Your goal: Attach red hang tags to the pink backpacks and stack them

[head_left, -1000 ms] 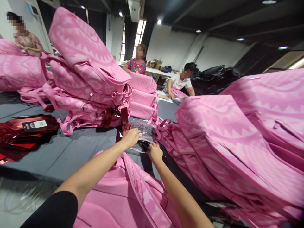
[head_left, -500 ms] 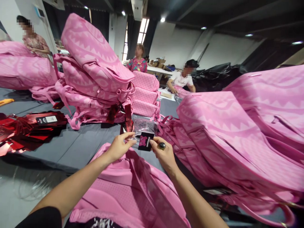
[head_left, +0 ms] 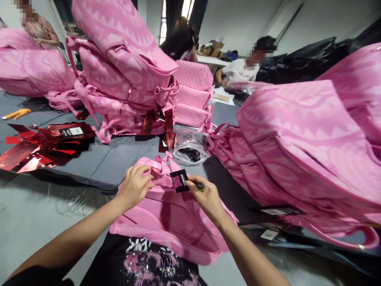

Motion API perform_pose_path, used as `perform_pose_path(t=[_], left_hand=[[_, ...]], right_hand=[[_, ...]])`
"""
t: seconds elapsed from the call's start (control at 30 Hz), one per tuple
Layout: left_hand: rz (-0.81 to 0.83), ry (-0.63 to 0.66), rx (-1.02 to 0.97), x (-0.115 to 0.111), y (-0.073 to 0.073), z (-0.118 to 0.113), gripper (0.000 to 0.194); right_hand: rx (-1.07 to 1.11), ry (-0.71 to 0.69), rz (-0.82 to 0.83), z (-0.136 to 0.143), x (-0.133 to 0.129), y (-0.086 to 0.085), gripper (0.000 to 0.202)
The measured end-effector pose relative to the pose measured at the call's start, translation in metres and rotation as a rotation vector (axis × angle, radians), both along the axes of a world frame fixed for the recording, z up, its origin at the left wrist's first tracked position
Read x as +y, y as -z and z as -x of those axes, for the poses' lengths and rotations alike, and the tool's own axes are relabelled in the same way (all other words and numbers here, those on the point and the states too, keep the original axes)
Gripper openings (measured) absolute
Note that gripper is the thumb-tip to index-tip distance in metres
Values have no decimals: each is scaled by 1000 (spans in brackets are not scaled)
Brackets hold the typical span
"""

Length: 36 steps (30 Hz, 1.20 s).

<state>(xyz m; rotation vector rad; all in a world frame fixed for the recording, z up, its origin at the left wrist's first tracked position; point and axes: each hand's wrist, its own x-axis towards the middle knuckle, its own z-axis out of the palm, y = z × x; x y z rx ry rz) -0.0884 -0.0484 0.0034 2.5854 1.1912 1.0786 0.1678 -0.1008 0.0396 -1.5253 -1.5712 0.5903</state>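
Observation:
A pink backpack (head_left: 169,202) lies in front of me, its straps and perforated back panel facing up. My right hand (head_left: 205,194) pinches a small black card (head_left: 179,180) with a pink bear on it, above the top of the backpack. A dark round object (head_left: 200,186) shows at the fingers of that hand. To the left, my left hand (head_left: 135,184) is over the backpack's top edge near its handle, fingers apart and holding nothing. Just beyond the backpack sits an open clear plastic bag (head_left: 190,149) with small black items inside.
Stacked pink backpacks rise at the back left (head_left: 119,71) and at the right (head_left: 303,139). Red and black tags (head_left: 47,145) fan out at the left, near orange-handled snippers (head_left: 17,114). Several people are beyond the grey table (head_left: 110,159).
My left hand has moved left and down, away from the card, and its fingers have spread. The card now hangs over the backpack. The plastic bag's opening has come into view.

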Motion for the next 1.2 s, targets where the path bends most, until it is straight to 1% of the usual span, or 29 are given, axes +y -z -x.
perform_pose_path(t=[0.03, 0.1, 0.13, 0.2, 0.27, 0.33, 0.37, 0.43, 0.5, 0.53, 0.57, 0.6, 0.67, 0.7, 0.73, 0.77, 0.83, 0.93, 1.07, 1.2], left_hand=[[-29, -21, 82, -5, 8, 1, 18], [-43, -40, 170, -14, 21, 2, 19], [-36, -31, 178, -17, 26, 2, 19], [-31, 15, 156, -22, 32, 5, 20], [-67, 66, 108, -25, 37, 9, 19], [-133, 90, 48, -26, 41, 13, 17], [-166, 90, 15, -26, 42, 14, 15], [-208, 92, -35, -26, 44, 15, 13], [-223, 128, -44, -27, 45, 18, 15], [-229, 146, -41, -27, 45, 21, 18], [-232, 137, -42, -29, 47, 25, 25], [-224, 86, -57, -30, 49, 30, 37], [-133, -109, -102, -34, 58, 40, 72], [-50, -206, -114, -36, 63, 45, 88], [42, -273, -113, -38, 70, 48, 100], [125, -303, -103, -39, 76, 50, 106], [204, -316, -82, -40, 88, 50, 103], [171, -364, -99, -38, 99, 45, 94], [127, -393, -99, -36, 102, 40, 86], [108, -394, -111, -35, 103, 41, 87]], right_hand=[[-72, -35, -34, 1, -3, 4, 23], [-233, -99, -136, 6, -6, 10, 23], [-303, -122, -180, 9, -6, 11, 25], [-412, -161, -196, 18, -3, 10, 28], [-512, -215, -123, 28, 2, 7, 31], [-666, -295, 20, 40, 7, 2, 34], [-756, -340, 92, 46, 9, -1, 32], [-891, -408, 195, 57, 14, -5, 21], [-932, -447, 234, 67, 20, -7, 12], [-944, -464, 251, 70, 23, -7, 10], [-966, -482, 273, 74, 27, -6, 11], [-1000, -501, 297, 77, 30, -6, 11], [-1072, -534, 338, 81, 35, -3, 13], [-1090, -546, 348, 82, 36, -2, 15], [-1097, -551, 345, 83, 36, -1, 17], [-1105, -552, 336, 84, 35, 1, 19], [-1139, -550, 315, 85, 34, 4, 22], [-1185, -563, 321, 88, 36, 9, 24], [-1185, -649, 364, 95, 46, 12, 21], [-1200, -669, 372, 95, 48, 5, 19]])
